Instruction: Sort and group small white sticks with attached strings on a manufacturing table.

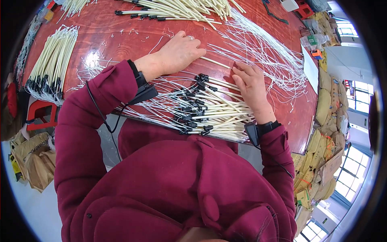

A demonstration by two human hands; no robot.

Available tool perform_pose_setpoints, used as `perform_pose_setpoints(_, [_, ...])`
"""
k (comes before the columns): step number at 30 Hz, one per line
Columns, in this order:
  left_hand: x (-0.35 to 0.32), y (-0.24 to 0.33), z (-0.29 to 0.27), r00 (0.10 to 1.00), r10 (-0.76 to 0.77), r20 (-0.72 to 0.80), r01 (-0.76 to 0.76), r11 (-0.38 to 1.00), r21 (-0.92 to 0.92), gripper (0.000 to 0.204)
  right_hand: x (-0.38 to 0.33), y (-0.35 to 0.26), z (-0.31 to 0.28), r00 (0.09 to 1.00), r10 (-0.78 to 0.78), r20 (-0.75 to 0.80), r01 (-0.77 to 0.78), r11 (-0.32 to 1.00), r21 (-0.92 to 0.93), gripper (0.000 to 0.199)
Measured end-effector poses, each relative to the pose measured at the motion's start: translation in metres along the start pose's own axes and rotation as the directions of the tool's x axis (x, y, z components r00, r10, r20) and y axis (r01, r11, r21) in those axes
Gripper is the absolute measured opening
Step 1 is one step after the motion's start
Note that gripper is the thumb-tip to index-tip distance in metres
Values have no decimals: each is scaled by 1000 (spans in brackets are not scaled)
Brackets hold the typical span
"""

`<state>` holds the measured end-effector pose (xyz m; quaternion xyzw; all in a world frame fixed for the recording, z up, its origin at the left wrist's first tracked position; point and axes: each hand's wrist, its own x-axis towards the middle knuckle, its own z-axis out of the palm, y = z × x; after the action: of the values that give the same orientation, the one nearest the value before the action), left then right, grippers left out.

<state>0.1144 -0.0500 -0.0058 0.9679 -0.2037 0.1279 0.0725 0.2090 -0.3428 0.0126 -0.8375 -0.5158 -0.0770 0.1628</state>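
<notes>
A single slim cream tube (215,62) spans the gap between my two hands, over the red tabletop. My left hand (179,53) is closed at the tube's left end, the fingers curled and a ring on one of them. At its other end, the fingertips of my right hand (250,84) pinch the tube; the exact grip is partly hidden. Right below my hands lies a pile of cream tubes (225,115) with black end pieces (195,111). Thin white wires (155,105) run from those black pieces toward the left, under my left forearm.
Loose white wires (270,52) spread across the table's right side. More cream tubes (181,8) lie at the far edge, and another bundle (54,56) at the left. A red stool (42,115) stands by the left edge; stacked sacks (318,157) line the right.
</notes>
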Motion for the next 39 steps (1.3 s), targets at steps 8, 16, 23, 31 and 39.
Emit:
perform_pose_setpoints(8, [6, 4, -1, 1000, 17, 23, -17, 1000, -4, 17, -3, -6, -2, 999, -5, 36, 5, 1000, 8, 34])
perform_pose_setpoints(16, [5, 3, 0, 1000, 21, 20, -21, 1000, 1, 15, -13, -2, -16, 997, -20, 74, 17, 999, 41, 37])
perform_pose_setpoints(23, [5, 3, 1, 1000, 30, 3, -30, 999, -21, 13, -10, -7, -5, 994, 14, 105, -18, 999, 45, 39])
perform_pose_setpoints(31, [6, 4, 0, 999, 31, 10, -30, 999, -27, 13, -10, -9, -2, 993, 16, 115, -25, 996, 83, 41])
perform_pose_setpoints(39, [7, 1, 1, 1000, 17, 10, -16, 999, -51, 11, -7, -13, 1, 993, 1, 119, -19, 989, 144, 47])
